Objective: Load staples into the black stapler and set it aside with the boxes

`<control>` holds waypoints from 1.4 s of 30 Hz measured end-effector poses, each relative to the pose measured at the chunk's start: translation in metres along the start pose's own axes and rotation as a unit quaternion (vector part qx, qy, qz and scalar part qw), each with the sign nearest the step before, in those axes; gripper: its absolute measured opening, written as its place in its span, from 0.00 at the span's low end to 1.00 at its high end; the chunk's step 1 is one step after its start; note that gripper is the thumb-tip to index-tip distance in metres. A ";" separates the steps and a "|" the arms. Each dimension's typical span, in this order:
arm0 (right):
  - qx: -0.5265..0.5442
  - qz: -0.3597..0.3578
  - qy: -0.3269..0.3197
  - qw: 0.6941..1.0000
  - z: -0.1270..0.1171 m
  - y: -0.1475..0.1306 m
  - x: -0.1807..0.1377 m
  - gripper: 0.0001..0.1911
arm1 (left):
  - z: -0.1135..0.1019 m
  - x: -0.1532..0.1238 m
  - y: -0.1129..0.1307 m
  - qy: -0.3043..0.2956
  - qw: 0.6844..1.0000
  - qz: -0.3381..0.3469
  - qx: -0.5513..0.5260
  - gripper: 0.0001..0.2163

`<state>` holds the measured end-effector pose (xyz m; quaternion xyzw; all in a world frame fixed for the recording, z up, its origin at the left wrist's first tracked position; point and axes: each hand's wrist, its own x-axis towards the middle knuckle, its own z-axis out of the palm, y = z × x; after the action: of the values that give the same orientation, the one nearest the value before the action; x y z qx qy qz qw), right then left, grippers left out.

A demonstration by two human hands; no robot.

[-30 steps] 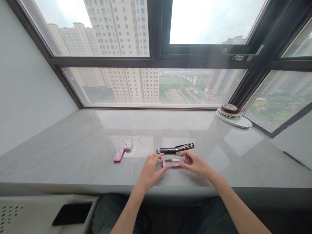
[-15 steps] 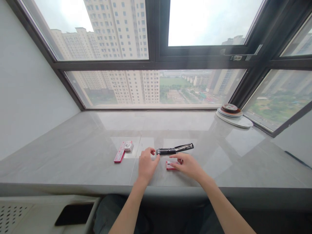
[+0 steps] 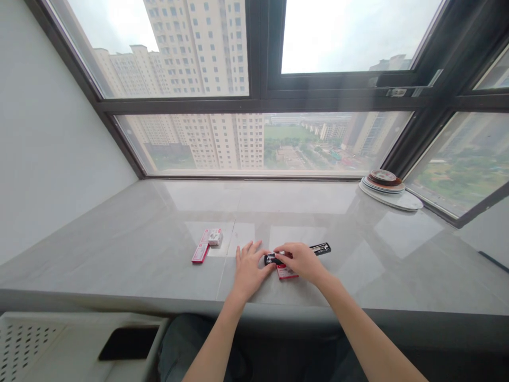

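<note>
A black stapler (image 3: 321, 248) with a silvery inside lies opened out on the sill, its middle covered by my right hand. My left hand (image 3: 250, 268) grips the stapler's left end between thumb and forefinger; the other fingers spread over the sill. My right hand (image 3: 302, 261) is closed in a pinch over the stapler, fingertips close to that left end. What it pinches is too small to make out. Just under the stapler, on the near side, lies a red and white staple box (image 3: 286, 272), partly hidden by my right hand.
Left of my hands lie more small red and white boxes (image 3: 201, 253), with a whiter small box (image 3: 215, 236) against them. Stacked plates (image 3: 392, 193) stand in the far right corner by the window. A white perforated plastic piece (image 3: 75, 329) is below the sill's front edge.
My right hand has moved from the staple box up to the stapler. My left hand has come onto the stapler's left end. The stapler has shifted slightly nearer the box.
</note>
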<state>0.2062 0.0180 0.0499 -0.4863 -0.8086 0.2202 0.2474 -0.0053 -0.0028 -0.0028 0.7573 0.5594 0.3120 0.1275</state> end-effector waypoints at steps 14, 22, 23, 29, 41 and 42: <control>-0.043 0.034 0.014 0.998 0.004 -0.010 -0.007 0.16 | -0.001 0.000 -0.002 0.009 1.000 -0.005 -0.022 0.13; 0.003 0.088 0.028 0.996 0.008 -0.019 -0.024 0.15 | -0.002 0.001 -0.002 0.007 1.000 -0.003 -0.021 0.13; 0.030 0.085 0.034 0.995 0.011 -0.019 -0.028 0.16 | -0.002 0.001 -0.002 0.007 1.000 -0.003 -0.022 0.13; 0.223 0.244 0.117 0.936 0.007 0.023 -0.068 0.26 | -0.001 0.002 -0.002 0.003 1.000 -0.006 -0.028 0.13; 0.212 0.066 0.071 0.972 -0.038 0.012 -0.006 0.21 | -0.003 0.002 0.000 0.013 1.000 0.000 -0.011 0.13; 0.172 0.050 0.055 0.982 -0.034 0.007 0.000 0.19 | -0.003 0.002 0.000 0.013 1.000 0.000 -0.011 0.13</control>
<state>0.2322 0.0248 0.0721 -0.4880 -0.7184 0.3411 0.3598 -0.0070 -0.0013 -0.0003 0.7517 0.5573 0.3284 0.1284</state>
